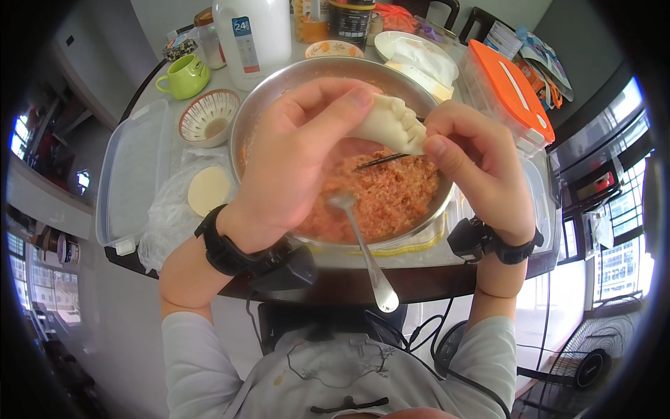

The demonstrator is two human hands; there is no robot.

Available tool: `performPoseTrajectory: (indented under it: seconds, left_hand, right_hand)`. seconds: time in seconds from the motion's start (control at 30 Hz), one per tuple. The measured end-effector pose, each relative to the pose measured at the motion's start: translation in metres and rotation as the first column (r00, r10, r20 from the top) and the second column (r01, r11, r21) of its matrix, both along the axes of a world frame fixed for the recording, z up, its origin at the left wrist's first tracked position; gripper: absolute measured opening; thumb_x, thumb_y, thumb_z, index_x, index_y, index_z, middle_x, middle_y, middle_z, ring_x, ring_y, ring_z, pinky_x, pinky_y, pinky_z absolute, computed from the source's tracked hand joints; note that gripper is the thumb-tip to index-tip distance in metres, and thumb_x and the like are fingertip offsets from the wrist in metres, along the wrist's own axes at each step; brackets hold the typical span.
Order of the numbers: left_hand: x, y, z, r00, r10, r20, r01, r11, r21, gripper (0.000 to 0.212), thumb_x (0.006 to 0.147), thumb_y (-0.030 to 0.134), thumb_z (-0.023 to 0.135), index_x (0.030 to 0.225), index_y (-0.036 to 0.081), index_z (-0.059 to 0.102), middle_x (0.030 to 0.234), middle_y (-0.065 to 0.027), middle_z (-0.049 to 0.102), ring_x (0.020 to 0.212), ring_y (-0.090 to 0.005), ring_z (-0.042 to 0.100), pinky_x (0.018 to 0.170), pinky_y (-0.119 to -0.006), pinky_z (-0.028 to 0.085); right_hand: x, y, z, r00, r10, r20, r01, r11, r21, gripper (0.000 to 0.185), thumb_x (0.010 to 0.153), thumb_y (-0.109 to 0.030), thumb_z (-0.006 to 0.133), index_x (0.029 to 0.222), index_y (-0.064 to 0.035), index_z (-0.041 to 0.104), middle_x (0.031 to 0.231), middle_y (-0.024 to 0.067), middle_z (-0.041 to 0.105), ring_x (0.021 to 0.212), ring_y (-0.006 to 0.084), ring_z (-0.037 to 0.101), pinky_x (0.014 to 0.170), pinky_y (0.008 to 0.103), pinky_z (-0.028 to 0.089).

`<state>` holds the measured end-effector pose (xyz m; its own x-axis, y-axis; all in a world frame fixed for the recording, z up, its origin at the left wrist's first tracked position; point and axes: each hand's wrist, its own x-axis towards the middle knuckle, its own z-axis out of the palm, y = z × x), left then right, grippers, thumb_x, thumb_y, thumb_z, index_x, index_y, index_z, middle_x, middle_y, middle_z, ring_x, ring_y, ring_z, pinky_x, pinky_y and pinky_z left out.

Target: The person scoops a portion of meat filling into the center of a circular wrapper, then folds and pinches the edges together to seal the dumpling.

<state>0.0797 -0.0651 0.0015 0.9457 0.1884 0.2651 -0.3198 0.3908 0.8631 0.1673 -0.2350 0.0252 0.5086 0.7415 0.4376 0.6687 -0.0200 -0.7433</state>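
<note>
A pleated dumpling (392, 123) is held up between both hands over a wide stainless steel bowl (445, 198). My left hand (303, 152) grips its left end between thumb and fingers. The thumb and forefinger of my right hand (471, 152) pinch the right end of the pleated edge. Minced meat filling (387, 194) lies in the bowl, with dark chopsticks (382, 161) stuck in it, partly hidden. A metal spoon (364, 246) rests in the filling, its handle over the near rim. Left of the bowl, a round dough wrapper (209, 191) lies on a clear plastic bag (170, 209).
A clear plastic lid (137, 173), a striped ceramic bowl (209, 118) and a green mug (184, 77) stand left. Behind are a white plastic jug (254, 42), a patterned bowl (334, 50) and a white plate (388, 44). An orange-lidded container (507, 94) is at right.
</note>
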Motion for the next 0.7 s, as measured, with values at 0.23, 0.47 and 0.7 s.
performPoseTrajectory:
  seconds: [0.23, 0.47, 0.7]
  left_hand:
    - [0.001, -0.002, 0.001, 1.0, 0.017, -0.006, -0.017, 1.0, -0.001, 0.021, 0.088, 0.018, 0.048, 0.099, 0.002, 0.053, 0.094, -0.0073, 0.059, 0.085, -0.0136, 0.058, 0.076, -0.028, 0.048]
    - [-0.002, -0.006, -0.004, 0.998, 0.033, -0.057, -0.026, 0.991, 0.128, 0.018, 0.086, 0.015, 0.051, 0.096, 0.001, 0.054, 0.093, -0.0075, 0.059, 0.085, -0.0142, 0.058, 0.075, -0.029, 0.05]
    - [-0.002, -0.01, -0.002, 0.998, 0.05, -0.036, -0.046, 0.992, 0.114, 0.019, 0.083, 0.011, 0.056, 0.095, -0.003, 0.056, 0.09, -0.0072, 0.06, 0.08, -0.0126, 0.059, 0.07, -0.024, 0.05]
  right_hand:
    - [0.0, -0.003, 0.005, 0.986, -0.058, -0.157, 0.048, 0.997, -0.066, 0.012, 0.079, -0.011, 0.058, 0.084, -0.0008, 0.056, 0.056, -0.0043, 0.045, 0.049, 0.0009, 0.035, 0.043, 0.0189, 0.026]
    - [0.0, 0.007, -0.008, 0.998, -0.06, -0.005, 0.06, 0.996, 0.07, 0.011, 0.073, -0.009, 0.063, 0.079, -0.0027, 0.056, 0.053, -0.0049, 0.042, 0.046, 0.0007, 0.032, 0.041, 0.019, 0.023]
    - [-0.002, 0.006, -0.005, 0.996, -0.083, 0.035, 0.08, 0.993, 0.084, 0.008, 0.072, -0.006, 0.062, 0.076, -0.0028, 0.056, 0.056, -0.0042, 0.042, 0.045, 0.0018, 0.029, 0.041, 0.0194, 0.022]
